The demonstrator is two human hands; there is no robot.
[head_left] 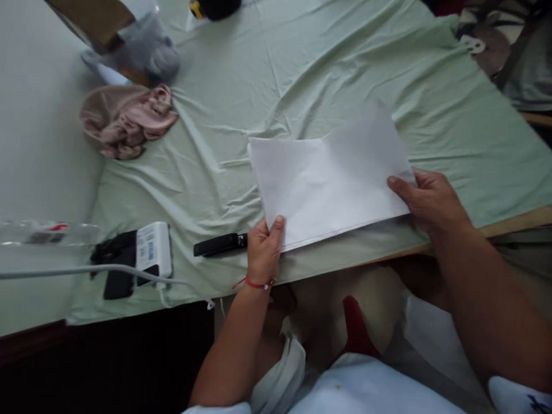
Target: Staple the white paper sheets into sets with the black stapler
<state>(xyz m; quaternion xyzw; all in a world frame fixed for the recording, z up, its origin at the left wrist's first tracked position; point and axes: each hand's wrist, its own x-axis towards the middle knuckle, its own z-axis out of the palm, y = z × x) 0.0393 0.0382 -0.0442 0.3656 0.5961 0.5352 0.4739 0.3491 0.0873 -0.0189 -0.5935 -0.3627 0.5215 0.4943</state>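
A small stack of white paper sheets (328,184) is held between my two hands, just above the table's front edge. My left hand (265,247) is closed on its lower left corner, thumb on top and the other fingers mostly hidden beneath. At the right end, my right hand (431,198) grips the edge, its thumb lying over the top sheet. The sheets bend, with the far right part raised and slightly blurred. Beside my left hand lies a black stapler (219,245), its right end partly covered by that hand.
A pale green cloth (224,190) with wrinkles covers the table. To the left are a white power strip (154,247), a cable (107,268), a clear plastic bottle (49,234) and dark small items. Farther back sit a pink cloth (129,121) and a plastic bag (149,49).
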